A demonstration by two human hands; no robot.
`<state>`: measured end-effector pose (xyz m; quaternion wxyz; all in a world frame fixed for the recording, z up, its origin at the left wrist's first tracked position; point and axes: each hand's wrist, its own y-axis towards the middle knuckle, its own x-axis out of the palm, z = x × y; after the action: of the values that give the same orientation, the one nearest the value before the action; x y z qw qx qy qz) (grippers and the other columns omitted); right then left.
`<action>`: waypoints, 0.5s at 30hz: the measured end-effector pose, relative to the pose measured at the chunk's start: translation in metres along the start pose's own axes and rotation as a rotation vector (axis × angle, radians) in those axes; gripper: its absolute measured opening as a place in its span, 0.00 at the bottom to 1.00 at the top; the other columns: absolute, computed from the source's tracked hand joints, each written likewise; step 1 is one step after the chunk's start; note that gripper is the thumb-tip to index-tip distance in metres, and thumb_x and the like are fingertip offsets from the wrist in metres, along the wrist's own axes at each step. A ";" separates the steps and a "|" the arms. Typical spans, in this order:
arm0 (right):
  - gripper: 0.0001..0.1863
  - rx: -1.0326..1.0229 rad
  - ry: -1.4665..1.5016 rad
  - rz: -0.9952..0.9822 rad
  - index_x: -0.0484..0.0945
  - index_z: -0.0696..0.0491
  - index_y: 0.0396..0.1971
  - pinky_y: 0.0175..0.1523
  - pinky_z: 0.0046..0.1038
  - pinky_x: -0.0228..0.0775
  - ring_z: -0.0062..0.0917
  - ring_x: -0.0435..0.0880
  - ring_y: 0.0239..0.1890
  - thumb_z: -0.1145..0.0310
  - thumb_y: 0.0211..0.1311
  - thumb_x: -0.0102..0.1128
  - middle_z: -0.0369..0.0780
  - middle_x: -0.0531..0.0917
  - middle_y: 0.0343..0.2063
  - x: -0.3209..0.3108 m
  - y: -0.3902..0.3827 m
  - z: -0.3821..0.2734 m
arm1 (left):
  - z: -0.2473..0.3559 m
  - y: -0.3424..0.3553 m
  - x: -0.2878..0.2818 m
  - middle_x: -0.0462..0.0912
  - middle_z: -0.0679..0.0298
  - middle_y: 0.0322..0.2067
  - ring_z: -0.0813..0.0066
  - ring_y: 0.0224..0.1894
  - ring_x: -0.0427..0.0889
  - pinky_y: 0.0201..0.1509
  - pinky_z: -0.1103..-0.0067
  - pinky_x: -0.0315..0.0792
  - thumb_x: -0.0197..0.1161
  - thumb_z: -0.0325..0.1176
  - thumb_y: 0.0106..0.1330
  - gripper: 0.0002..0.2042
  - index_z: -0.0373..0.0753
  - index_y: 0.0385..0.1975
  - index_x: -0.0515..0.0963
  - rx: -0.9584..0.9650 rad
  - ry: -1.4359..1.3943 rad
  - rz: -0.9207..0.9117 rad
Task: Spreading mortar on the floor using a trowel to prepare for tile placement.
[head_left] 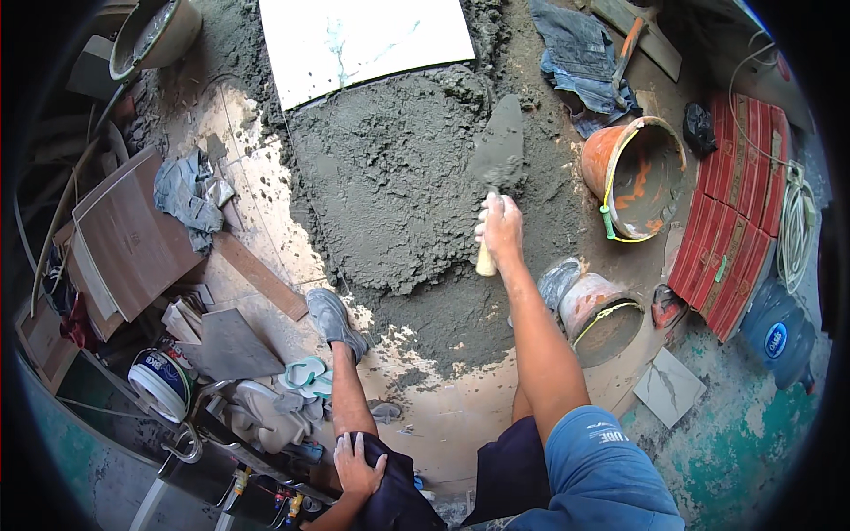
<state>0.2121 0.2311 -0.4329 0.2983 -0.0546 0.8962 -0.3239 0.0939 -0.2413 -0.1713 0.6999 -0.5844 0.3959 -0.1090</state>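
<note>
My right hand is closed around the pale handle of a pointed trowel, whose blade is coated in grey mortar. The blade lies over the right side of a spread bed of wet mortar. Past that bed, a large white tile with grey veins rests at the far end, its near edge meeting the mortar. My left hand lies flat on my left knee with its fingers spread, holding nothing.
On the right stand an orange bucket, a second mortar-stained bucket and red tile boxes. A hammer lies by a denim cloth. Brown boards and sandals are on the left. A mortar tub stands far left.
</note>
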 end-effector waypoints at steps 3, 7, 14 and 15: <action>0.21 0.343 0.477 -0.298 0.70 0.55 0.33 0.18 0.23 0.69 0.18 0.71 0.14 0.49 0.72 0.47 0.34 0.72 0.19 0.020 0.010 -0.027 | 0.001 0.000 0.000 0.59 0.41 0.66 0.42 0.69 0.57 0.72 0.55 0.49 0.66 0.53 0.55 0.40 0.37 0.64 0.65 -0.007 -0.002 -0.012; 0.23 0.254 0.301 -0.255 0.71 0.59 0.30 0.18 0.29 0.72 0.24 0.74 0.14 0.51 0.72 0.46 0.38 0.74 0.18 0.060 0.060 -0.046 | -0.001 0.003 0.007 0.61 0.38 0.65 0.41 0.67 0.58 0.70 0.57 0.53 0.69 0.51 0.52 0.41 0.36 0.64 0.65 0.045 0.013 0.024; 0.23 0.321 0.023 -0.307 0.74 0.64 0.35 0.21 0.32 0.76 0.28 0.78 0.19 0.55 0.72 0.48 0.44 0.78 0.24 0.053 0.067 -0.064 | -0.003 0.001 0.006 0.60 0.38 0.65 0.41 0.68 0.58 0.71 0.57 0.51 0.68 0.51 0.53 0.40 0.35 0.64 0.65 0.032 0.001 0.011; 0.22 0.354 0.049 -0.369 0.73 0.62 0.34 0.21 0.31 0.75 0.25 0.77 0.19 0.54 0.71 0.48 0.41 0.77 0.23 0.043 0.067 -0.063 | -0.004 0.000 0.007 0.60 0.38 0.65 0.41 0.68 0.58 0.71 0.57 0.51 0.68 0.51 0.53 0.40 0.35 0.64 0.65 0.033 -0.005 0.014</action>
<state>0.1479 0.3058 -0.4573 0.2174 -0.1563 0.8074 -0.5258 0.0956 -0.2481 -0.1744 0.7114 -0.5701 0.3963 -0.1091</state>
